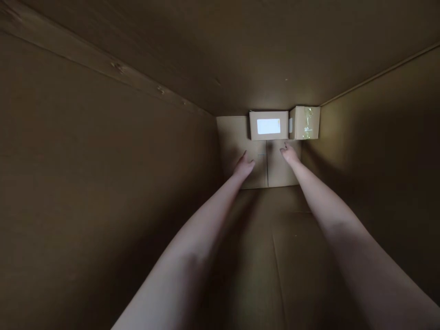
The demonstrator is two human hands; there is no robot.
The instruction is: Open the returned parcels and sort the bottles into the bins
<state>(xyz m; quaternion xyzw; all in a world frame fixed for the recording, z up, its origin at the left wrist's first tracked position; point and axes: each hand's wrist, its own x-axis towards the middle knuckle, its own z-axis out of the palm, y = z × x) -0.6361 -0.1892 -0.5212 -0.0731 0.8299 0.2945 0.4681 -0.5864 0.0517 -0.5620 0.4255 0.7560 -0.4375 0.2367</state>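
Both arms reach down into a deep cardboard container. My left hand [244,165] holds nothing, its fingers apart, over the left part of the cardboard bottom [283,174]. Just below the two small boxes is my right hand [289,153], also holding nothing, with its fingers spread. A small brown box with a white label [255,130] lies against the far wall. To its right, in the corner, sits a second small box with shiny tape [300,123]. Neither hand visibly grips a box.
Tall brown cardboard walls stand at the left [103,160] and right [378,137] of my arms. The far wall [240,59] rises behind the boxes, and a creased near wall [254,256] shows between my forearms. A seam runs through the bottom.
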